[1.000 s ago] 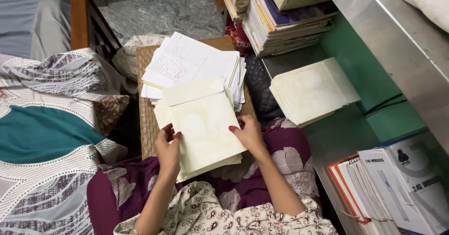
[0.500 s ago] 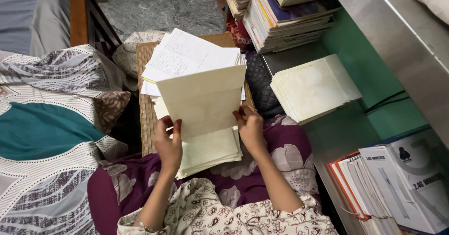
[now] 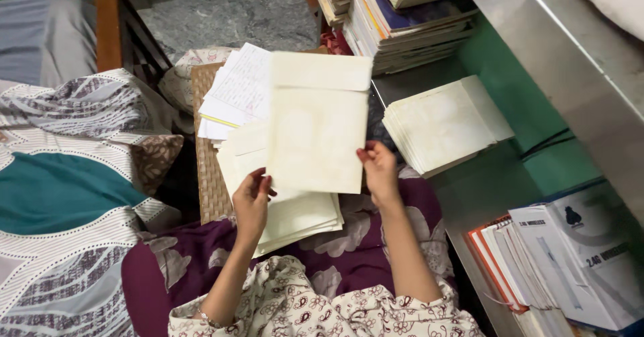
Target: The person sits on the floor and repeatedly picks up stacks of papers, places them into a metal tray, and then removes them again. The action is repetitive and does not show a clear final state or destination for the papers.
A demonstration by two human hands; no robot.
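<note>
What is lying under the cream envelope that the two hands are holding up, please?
Under the envelope lie a stack of similar envelopes and handwritten sheets on a woven stool. The envelope covers the middle of both piles.

light: soft, even indoor, moderately bright | shadows: faint, deepest under the steel shelf [image 3: 537, 35] at right | glare: mild sheen there (nothing blown out) | focus: centre sharp; the held cream envelope [image 3: 318, 126] slightly soft | edges: slight wide-angle stretch
</note>
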